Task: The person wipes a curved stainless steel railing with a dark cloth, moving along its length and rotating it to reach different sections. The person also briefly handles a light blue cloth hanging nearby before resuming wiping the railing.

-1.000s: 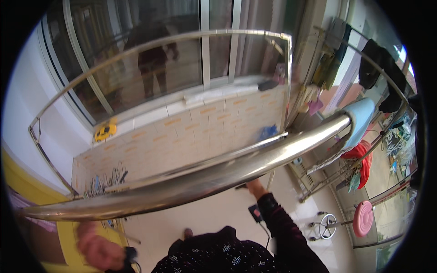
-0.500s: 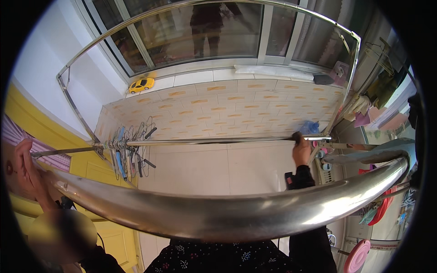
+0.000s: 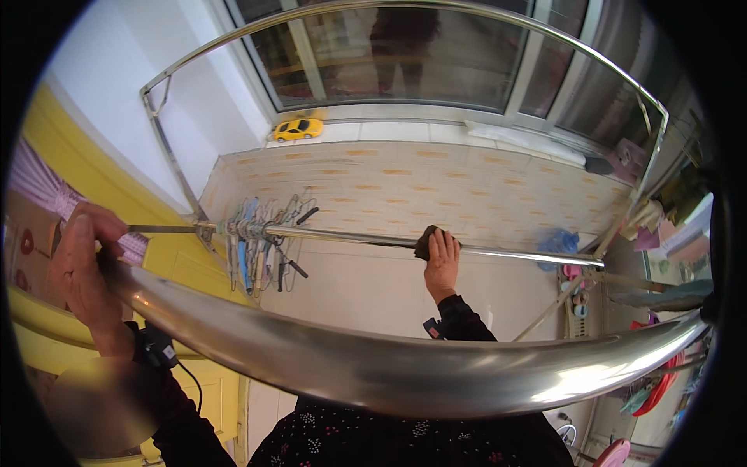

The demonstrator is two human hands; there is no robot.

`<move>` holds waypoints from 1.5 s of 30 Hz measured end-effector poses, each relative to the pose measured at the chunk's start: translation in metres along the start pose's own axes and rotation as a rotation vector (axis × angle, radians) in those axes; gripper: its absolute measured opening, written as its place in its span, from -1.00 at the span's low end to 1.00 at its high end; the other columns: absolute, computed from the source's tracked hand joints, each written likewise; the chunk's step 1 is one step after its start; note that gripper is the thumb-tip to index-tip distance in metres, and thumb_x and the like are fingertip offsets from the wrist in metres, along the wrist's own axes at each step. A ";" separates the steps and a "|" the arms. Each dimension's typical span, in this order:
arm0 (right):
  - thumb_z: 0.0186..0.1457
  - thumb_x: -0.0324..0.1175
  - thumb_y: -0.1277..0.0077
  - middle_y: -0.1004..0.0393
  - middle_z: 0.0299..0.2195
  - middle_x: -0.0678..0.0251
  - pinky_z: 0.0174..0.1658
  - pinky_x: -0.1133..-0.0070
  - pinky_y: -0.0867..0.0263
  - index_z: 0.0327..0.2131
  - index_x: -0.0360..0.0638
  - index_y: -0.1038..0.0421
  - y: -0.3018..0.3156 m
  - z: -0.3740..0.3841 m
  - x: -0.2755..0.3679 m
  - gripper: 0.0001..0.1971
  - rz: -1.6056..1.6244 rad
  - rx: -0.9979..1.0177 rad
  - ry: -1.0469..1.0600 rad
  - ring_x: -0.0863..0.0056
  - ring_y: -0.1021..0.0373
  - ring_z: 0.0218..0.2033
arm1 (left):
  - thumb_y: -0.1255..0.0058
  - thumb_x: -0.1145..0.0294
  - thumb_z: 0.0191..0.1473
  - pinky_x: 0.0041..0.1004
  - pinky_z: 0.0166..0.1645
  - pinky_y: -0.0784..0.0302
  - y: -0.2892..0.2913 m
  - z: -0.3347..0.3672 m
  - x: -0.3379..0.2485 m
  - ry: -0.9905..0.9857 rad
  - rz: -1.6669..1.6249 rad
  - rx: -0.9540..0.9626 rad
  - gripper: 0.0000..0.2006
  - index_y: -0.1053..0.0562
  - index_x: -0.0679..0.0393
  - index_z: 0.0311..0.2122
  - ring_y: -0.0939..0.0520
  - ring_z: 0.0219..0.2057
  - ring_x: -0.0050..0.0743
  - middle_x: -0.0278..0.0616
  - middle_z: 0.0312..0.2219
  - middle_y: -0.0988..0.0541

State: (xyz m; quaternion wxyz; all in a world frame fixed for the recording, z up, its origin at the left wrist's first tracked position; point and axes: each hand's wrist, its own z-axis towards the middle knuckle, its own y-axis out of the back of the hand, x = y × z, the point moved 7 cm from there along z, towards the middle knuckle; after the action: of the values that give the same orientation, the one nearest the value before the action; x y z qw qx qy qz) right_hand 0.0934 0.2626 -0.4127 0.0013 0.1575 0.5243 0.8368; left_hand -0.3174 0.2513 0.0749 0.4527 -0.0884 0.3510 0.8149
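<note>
A dark brown cloth [image 3: 422, 243] is pressed against the thin middle rail [image 3: 513, 255] of a metal clothes rack. My right hand [image 3: 443, 268] holds it, fingers laid over the rail and closed round the cloth. At the left, my left hand [image 3: 87, 268] curls its fingers over the end of the thick near tube [image 3: 350, 358]; part of its grip is hidden. Several hangers [image 3: 253, 245], blue, white and dark, hang bunched at the left end of the middle rail.
The rack's far bar [image 3: 366, 8] arches before a sliding window. A yellow toy car [image 3: 298, 129] sits on the tiled sill. A blue plastic bottle [image 3: 558, 247] is on the floor at the right. Yellow doors [image 3: 167, 268] stand left; hung cloths crowd the right.
My right hand has slid leftward along the middle rail with the cloth. The view has shifted, so the rack and sill appear further right. My left hand stays at the tube's left end.
</note>
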 end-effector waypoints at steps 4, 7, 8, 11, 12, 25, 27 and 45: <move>0.08 -0.56 0.10 -0.15 0.30 0.22 0.39 0.20 0.16 0.19 -0.23 -0.23 -0.043 0.024 0.095 -0.46 0.069 0.067 0.192 0.14 0.02 0.35 | 0.25 0.30 0.30 -0.57 -0.39 -0.18 -0.007 0.003 -0.011 0.002 0.007 0.007 -0.62 -0.38 0.30 -0.53 -0.33 -0.52 -0.60 -0.28 -0.55 -0.41; 0.10 -0.55 0.10 -0.12 0.31 0.21 0.38 0.16 0.15 0.22 -0.23 -0.21 -0.064 0.038 0.167 -0.45 0.109 0.086 0.359 0.10 0.03 0.35 | 0.23 0.29 0.29 -0.55 -0.43 -0.18 -0.006 0.003 -0.017 -0.042 0.071 -0.015 -0.62 -0.37 0.28 -0.54 -0.33 -0.56 -0.59 -0.27 -0.60 -0.39; 0.10 -0.52 0.09 -0.11 0.31 0.23 0.37 0.14 0.15 0.23 -0.20 -0.20 -0.069 0.042 0.189 -0.44 0.116 0.074 0.401 0.08 0.04 0.35 | 0.20 0.30 0.26 -0.54 -0.45 -0.17 -0.006 0.004 -0.017 -0.051 0.041 -0.020 -0.63 -0.36 0.28 -0.56 -0.34 -0.58 -0.57 -0.25 -0.62 -0.39; 0.10 -0.47 0.07 -0.08 0.32 0.26 0.37 0.10 0.16 0.25 -0.12 -0.17 -0.084 0.056 0.242 -0.41 0.067 0.094 0.495 -0.01 0.06 0.34 | 0.34 0.24 0.31 -0.49 -0.41 -0.16 -0.010 0.005 -0.021 -0.140 0.013 0.080 -0.56 -0.35 0.26 -0.57 -0.35 -0.55 -0.52 -0.17 -0.58 -0.40; 0.10 -0.46 0.07 -0.06 0.33 0.26 0.37 0.09 0.16 0.26 -0.09 -0.16 -0.086 0.059 0.255 -0.40 0.079 0.087 0.521 -0.04 0.07 0.34 | 0.33 0.23 0.29 -0.48 -0.41 -0.16 -0.009 0.005 -0.020 -0.120 0.005 0.067 -0.57 -0.33 0.24 -0.58 -0.35 -0.57 -0.52 -0.18 -0.60 -0.39; 0.09 -0.44 -0.01 -0.02 0.33 0.25 0.31 0.16 0.01 0.33 0.08 -0.01 -0.046 0.035 0.147 -0.27 -0.124 0.168 0.576 0.00 -0.02 0.29 | 0.22 0.34 0.23 -0.53 -0.46 -0.12 -0.003 0.000 -0.009 -0.046 0.084 -0.097 -0.66 -0.31 0.25 -0.59 -0.30 -0.59 -0.59 -0.27 -0.60 -0.37; 0.08 -0.43 -0.02 -0.05 0.31 0.27 0.31 0.19 0.01 0.33 0.08 -0.02 -0.023 0.024 0.101 -0.28 -0.150 0.133 0.553 0.05 -0.03 0.28 | 0.26 0.41 0.21 -0.53 -0.44 -0.14 0.001 -0.001 -0.004 -0.009 0.217 -0.019 -0.70 -0.30 0.26 -0.58 -0.30 -0.58 -0.59 -0.26 -0.60 -0.35; -0.09 -0.63 0.09 -0.27 0.17 0.20 0.27 0.16 -0.02 0.12 -0.11 -0.30 0.179 -0.065 -0.430 -0.41 -0.341 -0.081 -0.307 0.01 -0.13 0.19 | 0.28 0.25 0.31 -0.61 -0.35 -0.11 0.028 0.000 0.041 0.102 0.236 -0.074 -0.71 -0.29 0.09 -0.47 -0.24 -0.45 -0.64 -0.40 -0.49 -0.23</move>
State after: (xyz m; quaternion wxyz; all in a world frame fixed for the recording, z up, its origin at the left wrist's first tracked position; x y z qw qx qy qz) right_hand 0.5145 0.0530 -0.3941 0.2289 0.1918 0.5030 0.8111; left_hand -0.3638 0.2692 0.0699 0.3319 -0.1047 0.3513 0.8692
